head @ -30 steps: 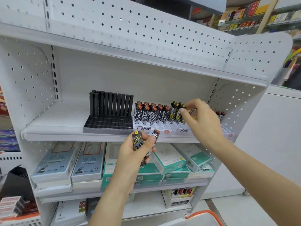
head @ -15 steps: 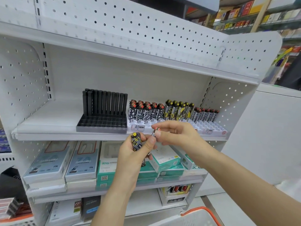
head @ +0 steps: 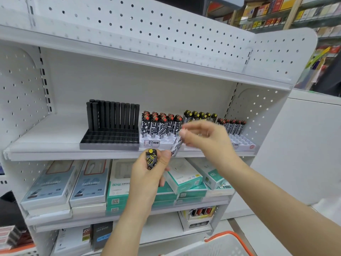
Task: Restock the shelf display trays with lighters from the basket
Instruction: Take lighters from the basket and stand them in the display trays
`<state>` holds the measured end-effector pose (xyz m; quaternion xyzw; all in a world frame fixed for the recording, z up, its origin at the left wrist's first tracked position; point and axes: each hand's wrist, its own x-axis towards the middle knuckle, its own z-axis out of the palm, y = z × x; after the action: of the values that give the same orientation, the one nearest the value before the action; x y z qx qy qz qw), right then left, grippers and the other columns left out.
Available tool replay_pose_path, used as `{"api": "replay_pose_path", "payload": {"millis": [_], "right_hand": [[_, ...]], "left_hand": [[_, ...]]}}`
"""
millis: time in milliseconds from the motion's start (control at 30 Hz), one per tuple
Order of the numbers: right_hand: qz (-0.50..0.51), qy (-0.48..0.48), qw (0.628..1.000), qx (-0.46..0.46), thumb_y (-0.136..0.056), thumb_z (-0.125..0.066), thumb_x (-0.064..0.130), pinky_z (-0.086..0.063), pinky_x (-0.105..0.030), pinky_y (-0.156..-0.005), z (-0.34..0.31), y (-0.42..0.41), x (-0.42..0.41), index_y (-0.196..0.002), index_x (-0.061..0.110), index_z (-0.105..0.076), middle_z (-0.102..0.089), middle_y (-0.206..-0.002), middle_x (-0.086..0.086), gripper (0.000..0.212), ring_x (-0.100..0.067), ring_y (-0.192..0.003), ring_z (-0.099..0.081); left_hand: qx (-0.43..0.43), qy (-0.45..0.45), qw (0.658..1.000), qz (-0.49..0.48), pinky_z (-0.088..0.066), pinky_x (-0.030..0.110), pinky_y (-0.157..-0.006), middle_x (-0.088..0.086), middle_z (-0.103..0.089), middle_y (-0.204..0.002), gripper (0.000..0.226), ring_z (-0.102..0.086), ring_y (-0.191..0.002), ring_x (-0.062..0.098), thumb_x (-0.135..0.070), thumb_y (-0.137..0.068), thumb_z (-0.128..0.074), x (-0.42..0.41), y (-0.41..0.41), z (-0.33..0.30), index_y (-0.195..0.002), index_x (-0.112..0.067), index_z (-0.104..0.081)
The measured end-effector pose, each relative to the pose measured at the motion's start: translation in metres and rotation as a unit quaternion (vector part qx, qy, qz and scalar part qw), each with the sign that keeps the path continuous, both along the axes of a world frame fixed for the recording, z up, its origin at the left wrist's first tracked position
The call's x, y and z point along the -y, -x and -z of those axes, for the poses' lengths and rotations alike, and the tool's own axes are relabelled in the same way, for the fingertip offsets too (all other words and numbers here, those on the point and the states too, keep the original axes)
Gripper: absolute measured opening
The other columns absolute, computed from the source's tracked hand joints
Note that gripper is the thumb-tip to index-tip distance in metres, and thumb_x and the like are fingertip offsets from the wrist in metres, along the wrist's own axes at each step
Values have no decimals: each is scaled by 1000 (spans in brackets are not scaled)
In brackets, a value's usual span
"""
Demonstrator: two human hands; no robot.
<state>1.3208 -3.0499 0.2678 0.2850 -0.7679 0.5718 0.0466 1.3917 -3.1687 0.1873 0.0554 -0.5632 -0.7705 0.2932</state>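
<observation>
— What is held in the left hand (head: 147,174)?
— A yellow-capped lighter (head: 151,158) is gripped there, upright, with the fingers curled round it, just below the front edge of the shelf (head: 55,133).
— And the right hand (head: 206,139)?
— A patterned lighter (head: 176,145) is pinched at its top between thumb and fingertips and is hung tilted, in front of the white tray (head: 166,141). The hand is blurred, so the finer grip cannot be told.
— Where is the stock placed?
— Red-capped lighters (head: 160,124) are stood upright in the back rows of the white tray, at the middle of the shelf. Yellow-capped ones (head: 200,116) are set to their right. More red-capped ones are seen in the tray (head: 243,143) at the right end.
— The black tray (head: 109,139)?
— It is set left of the white tray, with black sticks (head: 112,115) along its back.
— The basket (head: 221,244)?
— Only its orange rim is seen, at the bottom edge.
</observation>
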Motion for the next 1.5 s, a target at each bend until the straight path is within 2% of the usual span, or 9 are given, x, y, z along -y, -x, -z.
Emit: {"api": "replay_pose_path", "payload": {"millis": [200,333,633,767,867,1033,1233,1367,1500], "right_hand": [[123,-93,971,-182,-83,-72,31,-52,-26,-76,-17,30,26,-91,22,-63,-67,-85,9,15,-6,-76,-64],[123,-155,959,-204,-83,-71,32,-52,-39,-81,-11,44,36,-93,18,-63,-66,-88,2,19,-16,-82,-64],[159,-251,922,-247,-89,-61,44,-38,-30,-66,-1,50,44,-84,24,-65,-58,-83,3,21,-17,-79,-55],[165,-271,923,-219,-99,-36,48,-36,-33,-62,-6,45,43,-67,18,-57,-53,-71,0,48,-25,-77,-52],[154,-163,961,-162,-102,-28,44,-47,-37,-75,-9,39,37,-95,11,-67,-65,-88,-6,52,-26,-82,-60],[86,-33,993,-68,-103,-35,35,-43,-25,-58,0,13,25,-87,18,-66,-65,-78,2,39,-8,-54,-54],[-51,-85,995,-5,-94,-55,30,-44,-19,-61,21,-20,20,-86,23,-71,-68,-78,8,20,-2,-65,-56],[-53,-70,996,-4,-86,-67,35,-45,-22,-68,23,-26,23,-85,29,-71,-70,-84,9,7,-4,-72,-58],[-55,-36,998,17,-82,-72,28,-46,-21,-69,20,-25,28,-93,30,-72,-68,-81,10,10,-2,-71,-58]], "left_hand": [[31,2,1000,2,-29,19,-41,-1,-47,-50,42,-35,-43,12,-49,-79,-58,12,-6,-2,-84,-8,-63],[38,16,999,10,-31,18,-42,1,-46,-51,45,-36,-43,11,-52,-78,-56,14,-9,-4,-83,-8,-62],[34,-45,998,38,-28,22,-39,3,-54,-68,42,-35,-44,10,-52,-76,-56,21,-13,-8,-76,-10,-58],[-11,-128,985,112,-28,21,-37,1,-50,-67,46,-35,-43,10,-38,-96,-34,25,-12,-7,-90,-5,-65],[-33,-149,978,142,-31,21,-40,1,-51,-71,45,-38,-48,12,-19,-97,-25,25,-14,-5,-110,-2,-65],[-45,-157,978,132,-37,22,-44,5,-62,-80,41,-49,-55,14,-23,-84,-49,25,-15,-7,-115,0,-62],[-40,-152,981,111,-45,22,-49,8,-66,-96,30,-59,-64,14,-27,-78,-60,22,-16,-6,-102,-8,-58],[-45,-123,986,104,-46,22,-57,-4,-66,-76,20,-60,-69,11,-23,-76,-62,20,-15,-5,-91,-11,-55],[-55,-80,992,80,-48,22,-59,2,-64,-75,24,-61,-72,14,-22,-72,-67,20,-14,-4,-87,-9,-54]]}}
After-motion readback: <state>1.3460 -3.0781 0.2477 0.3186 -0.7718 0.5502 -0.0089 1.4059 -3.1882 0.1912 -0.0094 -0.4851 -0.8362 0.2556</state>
